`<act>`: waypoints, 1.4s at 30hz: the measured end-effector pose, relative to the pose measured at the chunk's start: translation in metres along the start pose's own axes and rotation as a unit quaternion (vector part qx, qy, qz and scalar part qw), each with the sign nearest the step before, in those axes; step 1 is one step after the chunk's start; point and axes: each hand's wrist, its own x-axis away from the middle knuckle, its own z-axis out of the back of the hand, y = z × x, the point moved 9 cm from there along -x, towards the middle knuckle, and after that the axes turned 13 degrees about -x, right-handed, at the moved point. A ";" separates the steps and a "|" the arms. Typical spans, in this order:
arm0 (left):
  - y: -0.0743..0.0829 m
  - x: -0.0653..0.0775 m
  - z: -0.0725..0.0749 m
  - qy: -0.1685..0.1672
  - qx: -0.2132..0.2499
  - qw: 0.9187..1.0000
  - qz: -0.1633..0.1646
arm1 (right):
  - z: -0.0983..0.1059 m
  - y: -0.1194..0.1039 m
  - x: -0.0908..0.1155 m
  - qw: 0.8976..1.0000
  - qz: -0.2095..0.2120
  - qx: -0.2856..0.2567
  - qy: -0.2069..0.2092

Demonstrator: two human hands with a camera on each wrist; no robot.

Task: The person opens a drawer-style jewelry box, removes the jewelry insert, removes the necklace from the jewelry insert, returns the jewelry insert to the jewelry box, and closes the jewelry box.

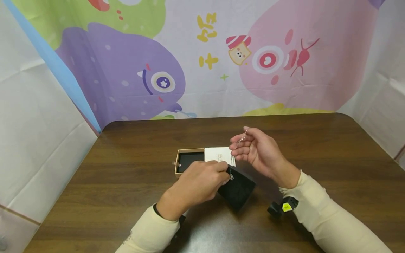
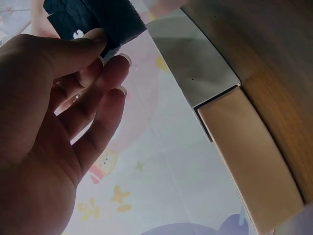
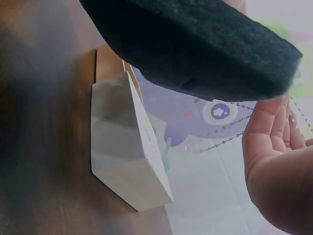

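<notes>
My left hand (image 1: pixel 202 181) pinches the edge of a black foam pad (image 1: pixel 238 189), thumb on its face, in the head and left wrist views. A small silver pendant (image 1: pixel 231 177) lies against the pad beside those fingertips. From it the thin chain of the necklace (image 1: pixel 242 138) runs up to my right hand (image 1: pixel 261 151), which is palm-up with its fingers extended and the chain draped across them. In the right wrist view the pad (image 3: pixel 205 54) covers part of the scene, and two chain strands (image 3: pixel 225 141) reach the fingers.
Behind the left hand, a shallow open box drawer (image 1: pixel 177 163) with a black inside touches a white box sleeve (image 1: pixel 218 153) with small print. Both stand on the brown wooden table (image 1: pixel 110 196). A cartoon-printed cloth (image 1: pixel 205 95) hangs behind the table.
</notes>
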 end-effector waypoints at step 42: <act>0.000 0.000 0.000 0.018 0.023 0.999 0.012 | -0.013 -0.031 0.009 0.996 0.078 -0.021 -0.029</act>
